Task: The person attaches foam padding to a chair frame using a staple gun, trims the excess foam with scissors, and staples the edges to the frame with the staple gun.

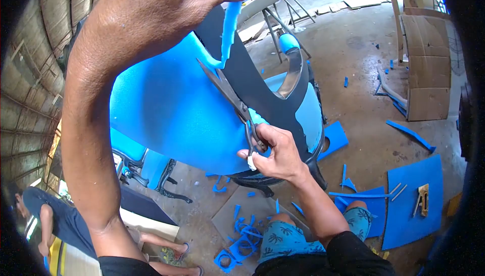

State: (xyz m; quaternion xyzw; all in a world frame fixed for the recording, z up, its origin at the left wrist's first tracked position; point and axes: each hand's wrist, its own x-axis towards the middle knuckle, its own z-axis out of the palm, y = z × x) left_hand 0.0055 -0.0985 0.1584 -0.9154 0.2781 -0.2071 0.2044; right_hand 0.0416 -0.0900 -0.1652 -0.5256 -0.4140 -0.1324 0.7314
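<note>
Head view: the left hand [177, 8], nearest and high in the frame, pinches a narrow, ragged-edged blue strip [230, 33] between thumb and fingers. Lower down, the right hand [280, 155] grips dark metal scissors [242, 108] by the loops, a white patch beside the thumb. Their long blades point up and away, the tips near the foot of the strip. Left of the blades spreads a smooth, faintly sheened blue sheet [161, 104] with a curved lower edge; right of them stands a flat, matte, dark panel [283, 91] with a rounded cutout.

Beneath, a dark carved chair leg [265, 189] meets the floor [353, 89], littered with thin blue scraps [245, 245] and ring shapes. To the right lies a square blue piece [404, 175] bearing a tan tool [423, 200]. Another person [63, 220] bends at lower left. Farther off stand creased brown cardboard [429, 69] and a metal-legged trestle [275, 33].

Some left fingers are cut off at the top, the left forearm covers part of the sheet, and dark rounded corners swallow the surroundings.
</note>
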